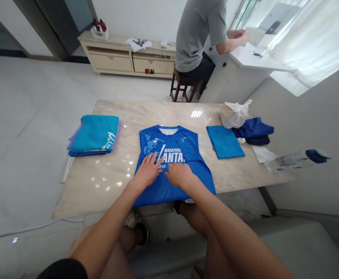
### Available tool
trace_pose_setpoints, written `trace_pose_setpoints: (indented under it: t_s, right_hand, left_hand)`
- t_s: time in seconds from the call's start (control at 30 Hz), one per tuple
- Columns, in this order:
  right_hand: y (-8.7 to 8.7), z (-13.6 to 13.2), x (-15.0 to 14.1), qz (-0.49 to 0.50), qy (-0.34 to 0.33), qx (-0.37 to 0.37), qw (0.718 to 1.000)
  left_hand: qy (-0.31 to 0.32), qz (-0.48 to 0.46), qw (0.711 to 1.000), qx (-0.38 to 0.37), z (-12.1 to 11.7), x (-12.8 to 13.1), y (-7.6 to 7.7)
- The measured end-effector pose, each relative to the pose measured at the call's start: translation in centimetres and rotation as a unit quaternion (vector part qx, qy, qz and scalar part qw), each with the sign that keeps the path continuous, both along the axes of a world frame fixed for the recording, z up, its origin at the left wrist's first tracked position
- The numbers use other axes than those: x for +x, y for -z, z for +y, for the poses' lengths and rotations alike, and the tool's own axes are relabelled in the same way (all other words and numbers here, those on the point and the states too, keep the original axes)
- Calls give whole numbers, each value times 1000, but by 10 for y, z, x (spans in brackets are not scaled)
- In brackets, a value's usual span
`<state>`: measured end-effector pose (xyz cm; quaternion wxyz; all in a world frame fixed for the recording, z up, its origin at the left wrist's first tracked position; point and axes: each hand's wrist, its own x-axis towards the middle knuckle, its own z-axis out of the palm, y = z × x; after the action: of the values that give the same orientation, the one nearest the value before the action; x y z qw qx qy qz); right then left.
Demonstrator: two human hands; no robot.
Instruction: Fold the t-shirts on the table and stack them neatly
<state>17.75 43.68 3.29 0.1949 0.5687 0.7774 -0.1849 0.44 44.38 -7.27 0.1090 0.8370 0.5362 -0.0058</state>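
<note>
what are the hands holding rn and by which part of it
Nothing is gripped: the left hand and right hand both lie flat on the front of the blue running shirt, at and just below its printed lettering.

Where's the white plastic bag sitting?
In the head view, the white plastic bag sits on the far right of the marble table, behind the folded teal cloth and beside the navy clothing.

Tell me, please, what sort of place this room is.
It looks like a room in a private home, though I cannot be sure. A low drawer cabinet stands against the wall, a sheer white curtain hangs at the window, and folded clothes lie on a marble-topped table.
</note>
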Motion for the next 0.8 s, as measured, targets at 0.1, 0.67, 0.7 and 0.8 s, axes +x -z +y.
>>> trace_pose_setpoints:
  t_s: [0.1, 0.67, 0.7, 0.8]
  right_hand:
    - [1, 1, 15, -8, 14, -35, 999]
    - [18, 10, 84, 20, 27, -62, 997]
    - [20, 9, 86, 26, 27, -64, 997]
    - [24, 8, 90, 37, 28, -69, 996]
  left_hand:
    - [-12, 11, 1000, 9, 13, 13, 5]
    - [-80, 24, 996, 12, 59, 42, 22]
    - [-81, 22, 996, 9, 60, 44, 22]
    - [-80, 20, 997, 7, 63, 52, 18]
